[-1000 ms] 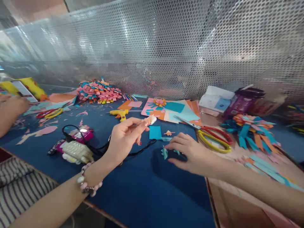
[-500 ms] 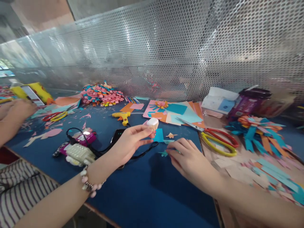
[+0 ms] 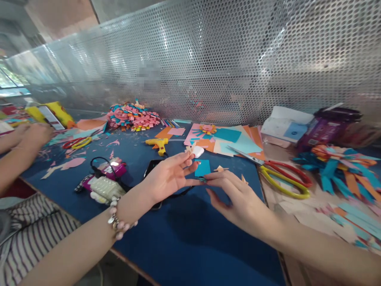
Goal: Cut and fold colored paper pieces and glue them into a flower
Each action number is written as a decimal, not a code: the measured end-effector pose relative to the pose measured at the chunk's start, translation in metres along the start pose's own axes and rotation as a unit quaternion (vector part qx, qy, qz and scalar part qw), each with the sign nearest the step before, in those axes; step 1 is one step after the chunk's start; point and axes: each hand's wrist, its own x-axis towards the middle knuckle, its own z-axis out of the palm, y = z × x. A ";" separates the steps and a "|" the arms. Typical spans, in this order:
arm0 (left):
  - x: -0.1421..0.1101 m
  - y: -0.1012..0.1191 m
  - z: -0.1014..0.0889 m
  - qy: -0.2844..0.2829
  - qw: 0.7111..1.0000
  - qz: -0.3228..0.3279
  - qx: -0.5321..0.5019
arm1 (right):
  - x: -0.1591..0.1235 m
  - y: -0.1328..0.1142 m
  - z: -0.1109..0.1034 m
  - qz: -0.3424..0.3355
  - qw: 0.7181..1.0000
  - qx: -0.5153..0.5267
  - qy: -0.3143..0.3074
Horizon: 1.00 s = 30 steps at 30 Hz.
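My left hand [image 3: 166, 174], with a bead bracelet on its wrist, pinches a small peach paper piece [image 3: 189, 149] between thumb and fingertips. Right behind it lies a white rounded case [image 3: 198, 151]. Fingertips of my right hand [image 3: 230, 188] close on a small teal paper piece [image 3: 201, 179], touching the outstretched lower fingers of my left hand. Its thumb hangs lower, apart from the fingers. Beyond the hands are a blue paper square [image 3: 203, 168] and a folded peach piece [image 3: 220, 169].
A yellow glue gun [image 3: 159, 145] lies beyond my left hand. Scissors [image 3: 279, 176] with red and yellow handles are at right, near a paper-strip bundle [image 3: 336, 167]. A power bank [image 3: 105, 186] with cables sits left. Another person's hands [image 3: 32, 139] are at far left.
My right hand has lifted the teal piece from near the tabletop to my left hand's fingers. My left hand's lower fingers have stretched toward it. The view has shifted slightly left.
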 end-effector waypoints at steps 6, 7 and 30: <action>-0.002 -0.005 0.004 -0.006 0.999 0.028 0.042 | 0.006 -0.005 0.002 0.048 0.998 -0.022 -0.016; -0.003 -0.006 0.005 -0.006 0.998 0.035 0.059 | 0.007 -0.005 0.003 0.056 0.998 -0.028 -0.017; -0.005 -0.008 0.005 0.102 0.820 0.230 0.514 | 0.029 -0.013 -0.025 0.294 0.920 0.222 0.135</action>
